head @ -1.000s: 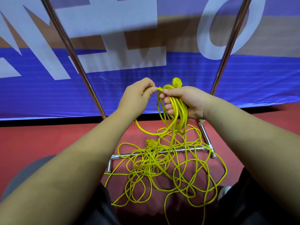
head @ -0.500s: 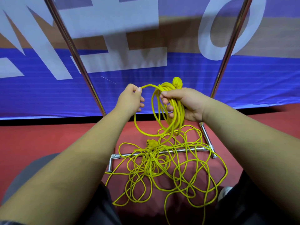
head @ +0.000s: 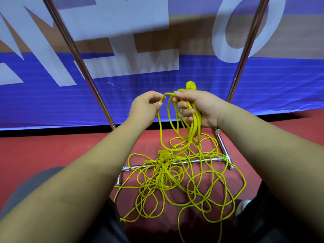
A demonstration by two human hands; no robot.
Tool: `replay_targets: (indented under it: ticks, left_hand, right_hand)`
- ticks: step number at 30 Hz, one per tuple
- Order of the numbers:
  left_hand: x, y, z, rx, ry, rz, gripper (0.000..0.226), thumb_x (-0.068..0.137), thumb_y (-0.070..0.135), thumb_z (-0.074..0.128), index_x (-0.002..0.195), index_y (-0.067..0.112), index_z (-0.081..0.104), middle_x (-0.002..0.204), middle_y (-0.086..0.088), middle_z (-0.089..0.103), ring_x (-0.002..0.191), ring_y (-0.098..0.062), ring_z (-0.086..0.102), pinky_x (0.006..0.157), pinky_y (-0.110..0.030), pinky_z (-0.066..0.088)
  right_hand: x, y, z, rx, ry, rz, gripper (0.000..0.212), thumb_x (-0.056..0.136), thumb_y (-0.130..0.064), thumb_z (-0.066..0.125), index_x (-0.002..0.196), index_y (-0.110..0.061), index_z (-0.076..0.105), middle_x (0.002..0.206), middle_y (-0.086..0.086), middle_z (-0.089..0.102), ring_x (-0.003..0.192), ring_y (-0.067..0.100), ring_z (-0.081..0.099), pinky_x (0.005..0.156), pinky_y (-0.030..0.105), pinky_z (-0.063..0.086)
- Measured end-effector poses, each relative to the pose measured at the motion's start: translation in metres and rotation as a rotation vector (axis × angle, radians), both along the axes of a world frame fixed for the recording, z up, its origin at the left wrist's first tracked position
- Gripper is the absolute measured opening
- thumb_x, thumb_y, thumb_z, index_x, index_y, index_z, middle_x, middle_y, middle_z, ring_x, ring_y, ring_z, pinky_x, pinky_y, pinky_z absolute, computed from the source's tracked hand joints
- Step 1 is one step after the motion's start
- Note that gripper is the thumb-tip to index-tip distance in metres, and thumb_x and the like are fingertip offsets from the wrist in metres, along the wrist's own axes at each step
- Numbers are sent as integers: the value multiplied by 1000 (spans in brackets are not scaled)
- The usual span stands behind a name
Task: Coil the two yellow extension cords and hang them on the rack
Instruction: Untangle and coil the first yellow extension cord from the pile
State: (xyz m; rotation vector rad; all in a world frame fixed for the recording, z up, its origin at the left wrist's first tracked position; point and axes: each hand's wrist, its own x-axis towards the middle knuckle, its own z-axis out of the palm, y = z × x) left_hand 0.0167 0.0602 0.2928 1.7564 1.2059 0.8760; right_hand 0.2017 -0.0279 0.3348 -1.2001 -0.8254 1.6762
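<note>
Right hand: fingers clamped round coiled yellow cord. Left hand: fingers pinching one strand beside coil. Loose tangle: below coil, across rack base.

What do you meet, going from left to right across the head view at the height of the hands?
Left rack pole → left hand pinching the yellow cord → right hand gripping its coiled loops → right rack pole.

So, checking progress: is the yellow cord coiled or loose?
Mostly loose. The right hand grips a few loops, the left hand pinches a strand; the rest of the cord lies tangled on the floor.
</note>
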Motion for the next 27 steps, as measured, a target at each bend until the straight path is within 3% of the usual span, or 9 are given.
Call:
replay_targets:
  ticks: [2, 5, 11, 13, 16, 18, 20, 24, 27]
  left_hand:
    - [2, 0, 1, -5, -37, -6, 24, 95, 5, 65, 101, 25, 76, 91, 2, 74, 80, -15, 67, 83, -48, 63]
    - [6, -1, 4, 24, -71, -23, 26, 92, 3, 66, 98, 26, 76, 93, 4, 78, 89, -13, 73, 90, -44, 61]
    - [9, 3, 8, 5, -158, -36, 25, 91, 1, 66, 110, 15, 73, 106, 1, 77, 101, -9, 72, 87, -26, 56]
    - [9, 6, 7, -81, -211, -9, 26, 87, 7, 68, 111, 18, 70, 113, -1, 75, 108, -12, 71, 93, -32, 57]
    - [6, 15, -6, -227, -12, 152, 26, 87, 16, 56, 112, 17, 66, 112, -2, 68, 99, -24, 70, 92, -43, 60]
    - [0, 7, -20, -387, 218, 144, 21, 96, 6, 45, 107, 6, 63, 103, -12, 64, 78, -26, 67, 69, -35, 61]
    - [-8, -8, -39, -546, 352, -47, 33, 98, -1, 40, 122, 6, 61, 111, -14, 66, 75, -20, 67, 58, -26, 50]
    - [-16, -32, -75, -499, 757, -747, 70, 91, -14, 48, 150, 23, 49, 141, 7, 59, 107, -9, 55, 66, -12, 44]
    - [-22, -45, -104, -541, 863, -953, 49, 100, 1, 58, 146, 17, 56, 128, 6, 61, 108, -10, 54, 83, -16, 44]
  right_hand:
    - [-2, -1, -2, 11, 0, 31, 26, 104, -42, 61, 96, -17, 64, 62, -7, 37, 40, 5, 34, 42, 22, 36]
    - [-3, -1, -3, 25, -14, 60, 17, 106, -30, 59, 96, -17, 63, 62, -6, 41, 44, 7, 38, 44, 23, 37]
    - [0, 2, -4, 27, 56, -20, 13, 104, -21, 55, 103, -14, 66, 64, -7, 41, 43, 6, 32, 41, 22, 32]
    - [2, 3, -4, 31, 65, -69, 18, 106, -29, 56, 103, -15, 68, 62, -9, 36, 41, 4, 29, 40, 20, 29]
    - [5, 5, -5, 42, 101, -161, 24, 106, -39, 59, 102, -17, 67, 60, -10, 33, 40, 3, 27, 38, 19, 25]
    - [9, 6, -4, 39, 115, -208, 23, 107, -37, 57, 102, -17, 67, 59, -11, 32, 40, 2, 26, 38, 18, 23]
    - [13, 6, -3, 32, 120, -240, 21, 108, -35, 56, 103, -17, 66, 59, -11, 32, 40, 2, 25, 38, 18, 21]
    - [24, 2, 4, 32, 148, -266, 19, 109, -31, 55, 106, -16, 66, 58, -11, 33, 39, 2, 23, 35, 17, 16]
    - [31, 0, 11, 50, 170, -272, 19, 109, -30, 54, 106, -15, 66, 57, -11, 34, 38, 2, 23, 34, 17, 16]
